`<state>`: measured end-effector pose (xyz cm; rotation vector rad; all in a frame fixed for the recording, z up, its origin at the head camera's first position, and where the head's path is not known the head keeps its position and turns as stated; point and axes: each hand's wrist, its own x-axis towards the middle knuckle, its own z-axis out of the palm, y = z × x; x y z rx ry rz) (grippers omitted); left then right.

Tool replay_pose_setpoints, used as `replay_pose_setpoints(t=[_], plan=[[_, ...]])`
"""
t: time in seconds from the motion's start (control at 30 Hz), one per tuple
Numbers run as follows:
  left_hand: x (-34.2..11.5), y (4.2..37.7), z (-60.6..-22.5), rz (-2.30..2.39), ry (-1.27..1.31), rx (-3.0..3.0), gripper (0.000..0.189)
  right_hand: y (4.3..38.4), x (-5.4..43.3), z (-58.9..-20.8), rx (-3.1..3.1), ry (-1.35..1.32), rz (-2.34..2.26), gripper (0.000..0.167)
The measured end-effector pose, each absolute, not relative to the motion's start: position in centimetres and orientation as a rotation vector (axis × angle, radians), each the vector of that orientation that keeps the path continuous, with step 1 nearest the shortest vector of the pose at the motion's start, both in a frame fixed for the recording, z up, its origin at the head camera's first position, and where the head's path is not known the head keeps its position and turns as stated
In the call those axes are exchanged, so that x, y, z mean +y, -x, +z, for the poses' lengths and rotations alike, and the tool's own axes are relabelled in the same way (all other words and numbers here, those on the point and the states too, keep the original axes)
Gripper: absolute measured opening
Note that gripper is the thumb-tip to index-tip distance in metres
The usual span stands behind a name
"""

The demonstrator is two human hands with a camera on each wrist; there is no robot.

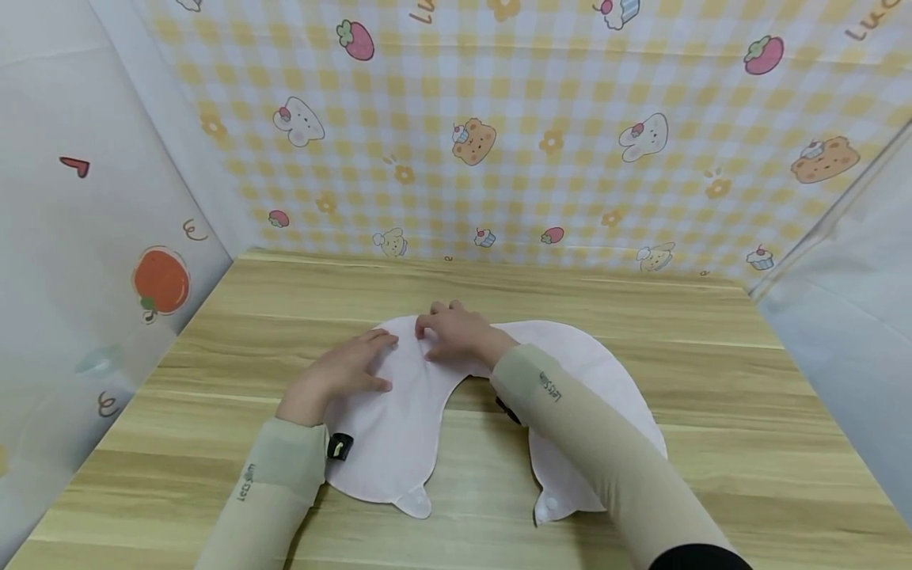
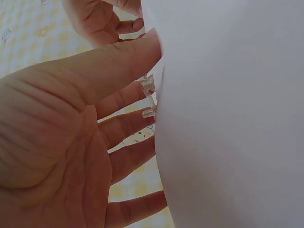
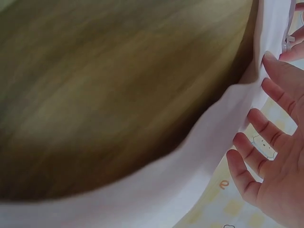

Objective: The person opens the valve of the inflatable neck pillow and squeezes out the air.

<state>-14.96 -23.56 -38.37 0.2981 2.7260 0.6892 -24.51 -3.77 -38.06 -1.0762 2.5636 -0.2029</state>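
Observation:
A pale pink, U-shaped neck pillow (image 1: 406,404) lies flat on the table, its two ends toward me. On its upper left part, my left hand (image 1: 345,368) rests with thumb and fingers spread apart. My right hand (image 1: 459,331) touches the top of the curve, fingertips on the fabric beside a small crease. A clear plastic air valve (image 2: 149,90) stands out from the surface near the left fingers in the left wrist view. The right forearm covers part of the pillow's right arm.
The wooden table (image 1: 256,317) extends around the pillow. Behind it hangs a yellow checked cloth (image 1: 442,190) with cartoon prints; a white printed sheet (image 1: 107,237) is at the left. Snap tabs (image 1: 413,502) sit at the pillow's ends.

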Motion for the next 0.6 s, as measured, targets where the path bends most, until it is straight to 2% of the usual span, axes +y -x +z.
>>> replay_pose_setpoints(t=[0.6], plan=[[-23.5, 14.9, -38.3, 0.685, -0.309, 2.737, 0.071, 24.2, -5.3, -38.8, 2.584, 1.062, -0.271, 0.028]])
